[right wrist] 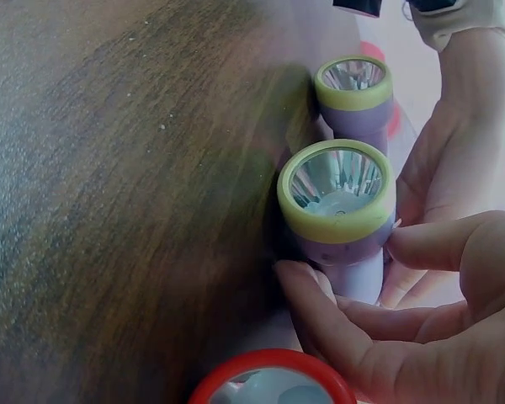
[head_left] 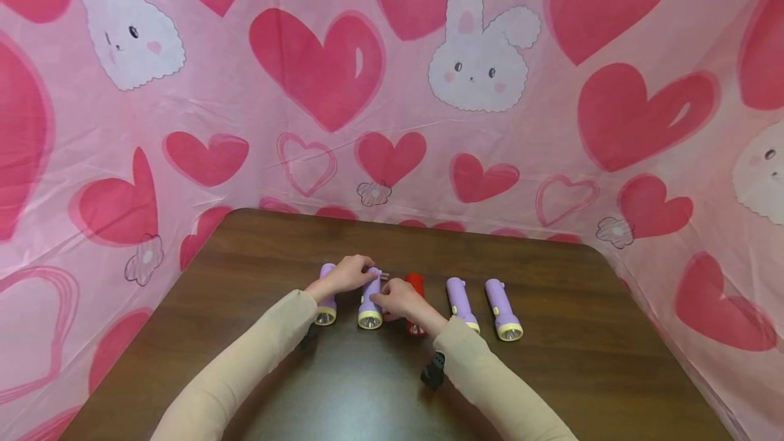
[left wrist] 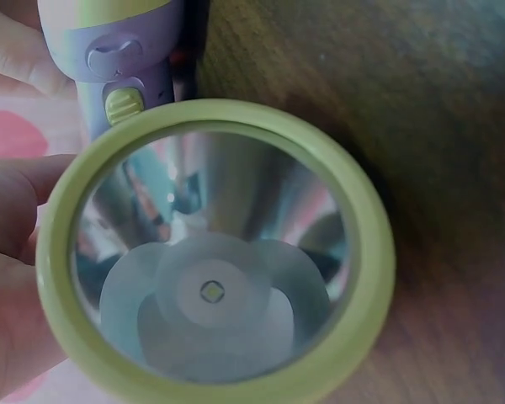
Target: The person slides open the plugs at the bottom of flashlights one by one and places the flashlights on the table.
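Several flashlights lie in a row, their lamp ends toward me. My left hand [head_left: 350, 273] reaches across the leftmost purple flashlight [head_left: 327, 310] and holds the tail end of the second purple flashlight [head_left: 370, 312]. Two small metal prongs [head_left: 384, 275] stick out beside that tail. My right hand [head_left: 401, 298] pinches the same flashlight behind its yellow-rimmed head [right wrist: 337, 223], thumb and fingers on either side. A red flashlight [head_left: 415, 282] lies partly under my right hand. In the left wrist view, the leftmost flashlight's lens [left wrist: 212, 320] hides my left fingertips.
Two more purple flashlights, one [head_left: 458, 295] partly behind my right sleeve and one [head_left: 503, 312] farther right, lie on the brown wooden table [head_left: 343, 393]. A pink cloth [head_left: 404, 135] with hearts and rabbits hangs around the table. A black wrist device [head_left: 433, 371] sits at my right cuff.
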